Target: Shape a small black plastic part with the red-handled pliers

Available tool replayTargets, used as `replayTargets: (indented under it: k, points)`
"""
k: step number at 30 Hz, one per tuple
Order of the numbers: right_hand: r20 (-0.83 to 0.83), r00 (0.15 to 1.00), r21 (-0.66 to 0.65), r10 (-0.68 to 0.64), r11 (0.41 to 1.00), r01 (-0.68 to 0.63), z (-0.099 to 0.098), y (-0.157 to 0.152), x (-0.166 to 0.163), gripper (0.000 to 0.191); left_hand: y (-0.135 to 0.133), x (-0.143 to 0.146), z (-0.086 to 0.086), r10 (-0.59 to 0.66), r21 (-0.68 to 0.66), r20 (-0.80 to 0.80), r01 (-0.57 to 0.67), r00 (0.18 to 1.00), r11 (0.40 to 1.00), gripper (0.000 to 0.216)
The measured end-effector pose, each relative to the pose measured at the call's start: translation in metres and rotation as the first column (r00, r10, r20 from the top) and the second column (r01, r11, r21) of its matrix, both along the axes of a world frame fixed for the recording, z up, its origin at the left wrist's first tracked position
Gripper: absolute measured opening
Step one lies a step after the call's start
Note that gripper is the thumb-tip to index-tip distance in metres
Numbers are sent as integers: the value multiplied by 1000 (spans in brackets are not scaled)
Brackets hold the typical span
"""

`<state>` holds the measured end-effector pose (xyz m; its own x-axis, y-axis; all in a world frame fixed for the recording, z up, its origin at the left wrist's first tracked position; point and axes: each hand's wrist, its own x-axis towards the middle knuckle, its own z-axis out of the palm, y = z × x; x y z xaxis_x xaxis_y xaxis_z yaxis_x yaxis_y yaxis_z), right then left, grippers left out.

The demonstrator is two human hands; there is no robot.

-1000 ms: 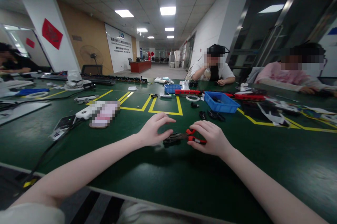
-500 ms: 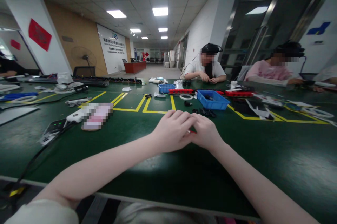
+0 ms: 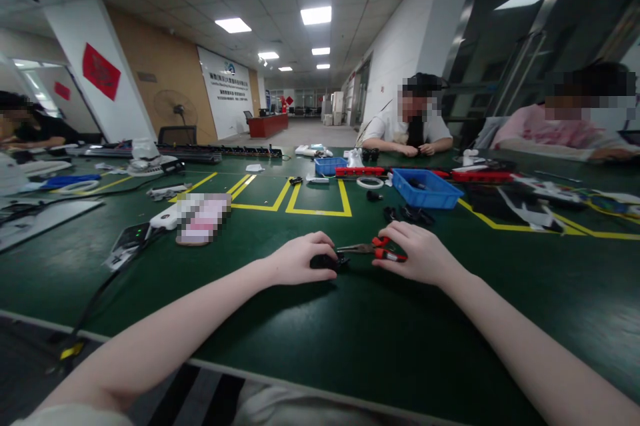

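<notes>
My right hand point(image 3: 417, 251) is closed on the red handles of a pair of needle-nose pliers point(image 3: 364, 249). The pliers' metal jaws point left, toward my left hand point(image 3: 303, 258). Between that hand's thumb and fingers is a small black part point(image 3: 327, 261), partly covered by the fingers; I cannot make out its exact kind. The jaw tips reach the right end of the black part, though whether they grip it cannot be told. Both hands are just above the green table point(image 3: 320, 333).
Beyond my right hand lie loose black parts point(image 3: 417, 215) and a blue bin point(image 3: 425, 189). A phone point(image 3: 203, 218) and a white device with a cable point(image 3: 167, 216) lie at left. Yellow tape point(image 3: 320, 213) marks the table. Co-workers point(image 3: 413, 126) sit across.
My hands have moved apart from being clasped together. The pliers and the black part now show between them. My view has turned slightly left.
</notes>
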<state>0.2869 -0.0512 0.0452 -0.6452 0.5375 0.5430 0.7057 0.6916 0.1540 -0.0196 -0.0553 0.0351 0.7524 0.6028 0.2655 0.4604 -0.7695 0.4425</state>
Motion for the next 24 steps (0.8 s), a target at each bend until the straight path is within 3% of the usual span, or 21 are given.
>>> replayTargets:
  k: [7,18,24]
  points:
    - [34,997,17,73,997,-74,-1,-4,-7,38,9,-2,-6,-97,-19,49,98,994,995,17]
    - [31,996,57,88,994,-90,-1,-2,-6,38,17,1,-14,-108,-67,193,123,975,990,16]
    - [34,994,17,107,994,-107,-4,0,-9,36,18,-1,-11,-140,-120,179,163,974,979,21]
